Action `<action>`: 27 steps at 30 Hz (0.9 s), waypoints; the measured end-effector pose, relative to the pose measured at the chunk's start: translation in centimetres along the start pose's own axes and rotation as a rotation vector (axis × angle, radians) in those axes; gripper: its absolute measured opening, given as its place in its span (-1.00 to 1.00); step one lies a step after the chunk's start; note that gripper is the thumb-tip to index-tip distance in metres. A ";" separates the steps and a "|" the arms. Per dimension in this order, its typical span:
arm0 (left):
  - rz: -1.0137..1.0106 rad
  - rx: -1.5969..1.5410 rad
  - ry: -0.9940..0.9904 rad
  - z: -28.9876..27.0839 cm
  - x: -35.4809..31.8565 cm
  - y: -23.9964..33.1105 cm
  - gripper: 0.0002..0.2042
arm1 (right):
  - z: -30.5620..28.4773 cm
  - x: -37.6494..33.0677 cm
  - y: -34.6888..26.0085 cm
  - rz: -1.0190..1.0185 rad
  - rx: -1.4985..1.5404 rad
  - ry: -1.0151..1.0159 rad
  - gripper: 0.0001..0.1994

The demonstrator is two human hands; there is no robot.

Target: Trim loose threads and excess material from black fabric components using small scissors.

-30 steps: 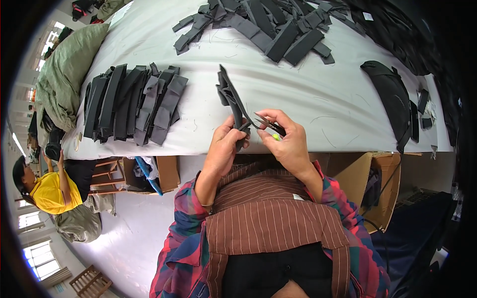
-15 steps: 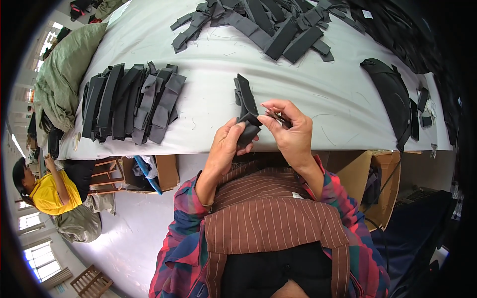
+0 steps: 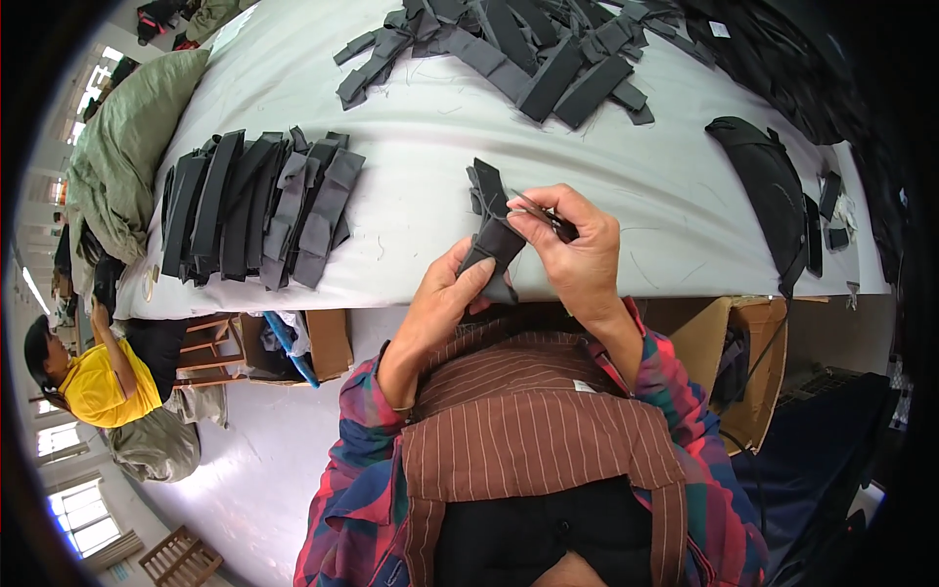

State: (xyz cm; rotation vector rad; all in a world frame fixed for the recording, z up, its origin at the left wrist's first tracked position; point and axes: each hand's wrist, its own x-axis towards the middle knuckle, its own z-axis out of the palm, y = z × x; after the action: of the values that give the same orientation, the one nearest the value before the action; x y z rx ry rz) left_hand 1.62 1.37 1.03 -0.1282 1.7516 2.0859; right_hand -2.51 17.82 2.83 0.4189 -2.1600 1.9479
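My left hand (image 3: 445,298) grips a dark grey fabric strip (image 3: 492,238), which is folded and points away from me over the table's near edge. The fingers are closed round its lower part, and a short end hangs below them. My right hand (image 3: 577,249) is closed on small dark thread snips (image 3: 558,227). Their thin blades reach toward the strip's right side, and the right fingertips are close to the fabric. Whether the blades touch it I cannot tell. To the left lies a row of similar grey strips (image 3: 256,210), side by side.
A loose heap of grey strips (image 3: 509,54) covers the far middle of the white-covered table (image 3: 416,176). On the right lie a black curved fabric piece (image 3: 765,191) and black cloth (image 3: 792,73). Cardboard boxes (image 3: 758,382) stand below the edge. A person in yellow (image 3: 108,382) sits at left.
The strip in my left hand has turned and opened out, with more of it showing below the folded part. My right hand has shifted slightly up, and the snips' blades now show clearly.
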 end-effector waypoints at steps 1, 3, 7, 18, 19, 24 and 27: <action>0.014 0.071 -0.049 -0.3 -0.2 0.2 -0.74 | -0.2 0.1 -0.2 0.026 0.010 -0.005 -0.88; 0.115 0.159 -0.069 -0.5 -0.7 0.8 -0.77 | -0.5 0.3 -0.7 0.029 0.070 -0.012 -0.88; 0.472 0.539 -0.123 -1.1 -2.8 3.5 -0.82 | -1.3 1.0 -3.0 0.003 0.211 -0.020 -0.84; 0.300 0.164 -0.097 0.4 -2.7 2.5 -0.79 | -1.3 2.4 -0.4 0.259 0.369 -0.177 -0.78; 0.167 0.028 -0.025 0.5 -2.5 1.8 -0.80 | -1.3 2.3 0.3 0.200 0.158 -0.149 -0.76; 0.242 -0.015 0.129 -0.5 -0.7 0.2 -0.82 | -1.7 0.5 0.2 0.011 -0.123 -0.043 -0.75; 0.222 -0.067 0.127 -0.9 -0.5 -0.1 -0.83 | -2.7 -0.8 0.3 0.084 -0.193 -0.176 -0.80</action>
State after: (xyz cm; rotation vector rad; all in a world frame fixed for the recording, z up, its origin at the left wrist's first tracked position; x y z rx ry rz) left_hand 1.92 0.44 0.94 -0.0914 1.8435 2.3416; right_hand -1.98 20.60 2.60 0.4893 -2.4863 1.7797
